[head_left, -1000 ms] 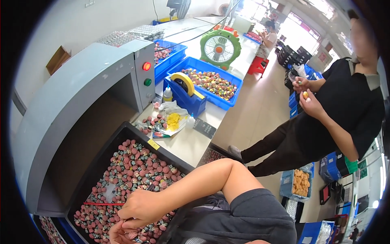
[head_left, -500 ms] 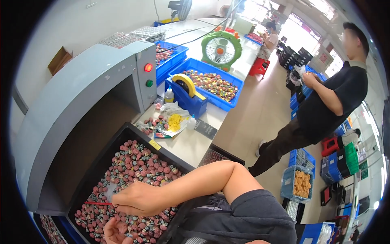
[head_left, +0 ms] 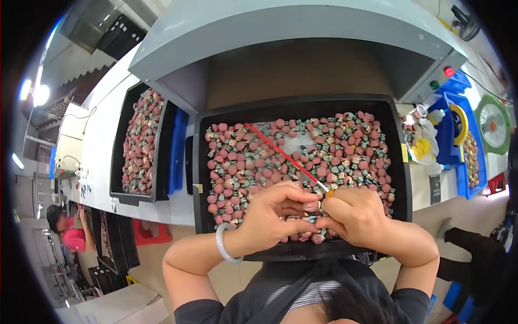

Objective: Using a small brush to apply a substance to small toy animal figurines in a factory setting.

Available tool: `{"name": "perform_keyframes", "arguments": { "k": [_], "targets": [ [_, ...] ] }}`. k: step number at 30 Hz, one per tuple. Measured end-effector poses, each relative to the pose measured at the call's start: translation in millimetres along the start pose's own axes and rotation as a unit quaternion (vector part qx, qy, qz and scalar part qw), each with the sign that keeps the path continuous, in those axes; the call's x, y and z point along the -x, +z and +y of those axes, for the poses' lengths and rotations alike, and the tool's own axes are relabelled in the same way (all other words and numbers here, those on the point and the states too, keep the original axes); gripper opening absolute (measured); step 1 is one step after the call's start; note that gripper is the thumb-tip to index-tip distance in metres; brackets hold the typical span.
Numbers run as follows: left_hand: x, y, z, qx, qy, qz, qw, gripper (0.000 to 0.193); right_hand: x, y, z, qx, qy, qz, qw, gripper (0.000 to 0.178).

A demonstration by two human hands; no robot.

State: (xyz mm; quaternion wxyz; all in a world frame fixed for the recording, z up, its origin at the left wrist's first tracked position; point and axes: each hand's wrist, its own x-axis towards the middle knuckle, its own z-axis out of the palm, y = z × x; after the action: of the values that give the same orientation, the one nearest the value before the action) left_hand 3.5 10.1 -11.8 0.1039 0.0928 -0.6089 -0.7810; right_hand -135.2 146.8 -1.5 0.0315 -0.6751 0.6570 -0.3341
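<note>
In the middle my left hand (head_left: 278, 213), with a pale bangle on its wrist, pinches a small pink figurine (head_left: 311, 206) between thumb and fingers. Close beside it on the right, my right hand (head_left: 353, 215) is closed on a thin red-handled paintbrush (head_left: 283, 153). The handle slants up and to the left, away from me; the metal collar sits by my fingers, and the bristles cannot be made out clearly. Both hands are over the near part of a black tray (head_left: 403, 178), filled with many small pink and grey-green figurines (head_left: 232, 173).
A grey machine with an open mouth (head_left: 302, 65) stands right behind the tray. Another black tray of figurines (head_left: 143, 143) lies to the left. To the right are a blue tape dispenser (head_left: 443, 127), a yellow heap (head_left: 422, 147) and a green fan (head_left: 492, 125). A person (head_left: 78, 232) sits far left.
The view has swung right to left, so the tray is now centred before me. My left hand has come up beside the right and shows a pink figurine in its fingers.
</note>
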Motion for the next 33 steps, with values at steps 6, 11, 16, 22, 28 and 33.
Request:
{"name": "perform_keyframes", "arguments": {
  "k": [6,11,16,22,28,33],
  "targets": [
    [-1.9,-1.2,2.5,0.016,0.006,-0.001,1.0,0.039,-3.0,-1.7,-3.6,0.025,-0.004,-0.008,1.0,0.027],
    [-2.4,-2.2,5.3,0.009,-0.002,0.004,1.0,0.038,-2.6,-0.4,-4.7,0.047,-0.005,-0.012,0.999,0.029],
    [-0.2,-1.6,5.4,-0.008,-0.003,0.001,1.0,0.036,-2.8,-1.1,-4.8,0.018,0.005,-0.021,1.0,0.03],
    [0.3,-1.1,5.5,-0.028,-0.003,0.012,1.0,0.038,-0.1,1.5,-5.5,0.039,0.0,-0.026,0.999,0.028],
    [0.8,-0.6,6.1,-0.061,0.006,0.019,0.998,0.039,-0.4,0.2,-6.1,0.015,0.01,-0.03,0.999,0.027],
    [1.5,-1.6,5.2,-0.079,0.021,0.018,0.996,0.04,-0.9,1.0,-5.6,0.018,0.006,-0.032,0.999,0.026]
  ]
}}
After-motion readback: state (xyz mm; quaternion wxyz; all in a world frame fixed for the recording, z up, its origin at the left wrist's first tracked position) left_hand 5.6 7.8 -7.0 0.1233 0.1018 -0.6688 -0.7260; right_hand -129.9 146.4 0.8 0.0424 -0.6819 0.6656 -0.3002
